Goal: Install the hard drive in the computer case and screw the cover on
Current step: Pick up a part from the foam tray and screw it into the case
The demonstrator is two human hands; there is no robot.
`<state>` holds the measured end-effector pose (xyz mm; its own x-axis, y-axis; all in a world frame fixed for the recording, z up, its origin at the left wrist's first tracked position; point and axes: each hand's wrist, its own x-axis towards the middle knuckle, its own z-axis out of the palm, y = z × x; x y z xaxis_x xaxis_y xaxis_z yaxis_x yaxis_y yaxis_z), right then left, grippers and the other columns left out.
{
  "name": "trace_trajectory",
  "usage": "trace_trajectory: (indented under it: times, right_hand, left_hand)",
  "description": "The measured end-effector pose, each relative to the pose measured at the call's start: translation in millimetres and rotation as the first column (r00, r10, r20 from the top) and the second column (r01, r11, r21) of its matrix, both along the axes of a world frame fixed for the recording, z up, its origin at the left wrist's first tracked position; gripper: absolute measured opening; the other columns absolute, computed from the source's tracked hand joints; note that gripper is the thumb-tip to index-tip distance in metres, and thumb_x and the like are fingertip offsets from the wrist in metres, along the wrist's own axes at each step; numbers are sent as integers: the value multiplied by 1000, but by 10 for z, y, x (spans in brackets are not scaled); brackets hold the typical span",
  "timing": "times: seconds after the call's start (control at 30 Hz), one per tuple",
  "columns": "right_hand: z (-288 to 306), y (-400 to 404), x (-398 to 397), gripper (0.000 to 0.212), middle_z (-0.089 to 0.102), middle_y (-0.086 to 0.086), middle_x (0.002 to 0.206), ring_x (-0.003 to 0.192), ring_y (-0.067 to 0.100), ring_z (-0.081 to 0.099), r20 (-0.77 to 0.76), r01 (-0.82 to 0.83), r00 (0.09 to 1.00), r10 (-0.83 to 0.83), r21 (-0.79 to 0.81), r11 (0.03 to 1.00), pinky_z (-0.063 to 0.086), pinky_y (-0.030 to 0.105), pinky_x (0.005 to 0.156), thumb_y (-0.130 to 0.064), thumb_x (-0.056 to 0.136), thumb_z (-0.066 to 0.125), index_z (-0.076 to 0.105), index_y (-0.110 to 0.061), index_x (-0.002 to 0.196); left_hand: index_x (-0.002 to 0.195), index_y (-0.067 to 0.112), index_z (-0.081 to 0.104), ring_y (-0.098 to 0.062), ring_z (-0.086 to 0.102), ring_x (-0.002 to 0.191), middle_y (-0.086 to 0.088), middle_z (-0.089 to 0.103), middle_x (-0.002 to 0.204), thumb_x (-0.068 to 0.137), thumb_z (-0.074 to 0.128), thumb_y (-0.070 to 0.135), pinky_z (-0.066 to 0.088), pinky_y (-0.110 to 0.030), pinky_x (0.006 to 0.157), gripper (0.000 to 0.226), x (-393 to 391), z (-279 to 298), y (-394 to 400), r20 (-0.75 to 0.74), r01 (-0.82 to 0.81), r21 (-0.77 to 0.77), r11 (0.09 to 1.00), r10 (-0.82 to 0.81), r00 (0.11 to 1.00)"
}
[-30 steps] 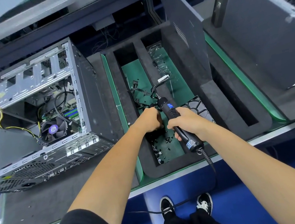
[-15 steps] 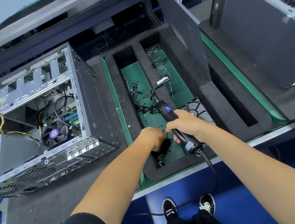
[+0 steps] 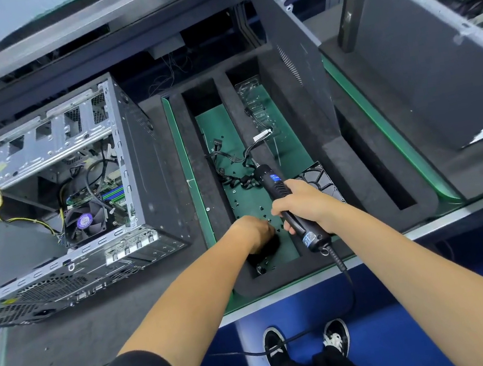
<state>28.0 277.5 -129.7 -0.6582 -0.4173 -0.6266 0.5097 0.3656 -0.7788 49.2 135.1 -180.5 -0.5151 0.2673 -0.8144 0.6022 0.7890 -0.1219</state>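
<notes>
The right hand (image 3: 305,205) is wrapped around a black electric screwdriver (image 3: 288,204), its tip pointing away over the foam tray (image 3: 278,277) and its cord (image 3: 349,285) trailing off the near edge of the bench. The left hand (image 3: 253,232) reaches down into the tray's left slot with its fingers curled under and out of sight, so I cannot tell whether it is grasping anything; small black screws (image 3: 264,210) lie scattered on the green floor right around it. The hard drive (image 3: 322,179) lies in the next slot over, just beyond the right hand and partly covered by it. A tangle of black cables (image 3: 231,165) sits further up the left slot. The computer case (image 3: 81,199) stands open to the left of the tray, its fan and wiring exposed. A dark side panel (image 3: 293,51) leans upright behind the tray.
</notes>
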Motion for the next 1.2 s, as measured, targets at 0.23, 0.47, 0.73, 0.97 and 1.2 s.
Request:
trace_trajectory:
  times: [0.23,0.47,0.73,0.97,1.2]
  right_hand:
    - [8,55,29,24,53,11,72,44,21,55,4,7,1000,-7,-9,1000,49,29,47,-4,83,62,45,-9,98]
    - [26,103,57,23,55,12,75,46,21,57,-13,1,1000,-1,-1,1000,50,30,49,-5,83,63,47,-9,100]
    - [123,74,112,23,57,10,74,47,22,59,-34,-5,999,4,-7,1000,50,31,50,-7,82,65,48,-12,97]
    - [391,118,197,29,58,9,70,50,22,59,-84,-27,996,23,-46,999,52,32,52,-9,82,65,49,-11,105]
    - [830,172,286,35,65,23,106,56,21,63,-168,-99,982,83,-93,991,56,34,55,-12,85,65,39,-32,95]
  left_hand:
    - [102,3,60,-31,58,81,-13,62,97,89,56,22,48,-34,70,23,-119,59,-90,-33,-418,333,845,453,891]
    - [78,1,70,-18,56,59,-10,65,70,81,65,10,45,-25,60,11,-219,179,-201,79,-633,634,445,776,626]
    - [54,9,45,-17,66,55,-12,59,63,71,67,-10,56,-31,59,33,-294,441,-314,352,-550,820,-161,898,262]
    - [80,2,61,-18,62,53,-12,66,66,75,69,-10,52,-29,60,15,-319,771,-422,567,-402,785,-471,809,158]
    - [84,-1,70,-16,60,62,-10,67,83,88,62,-2,54,-20,63,9,-363,1171,-438,583,-274,805,-527,788,196]
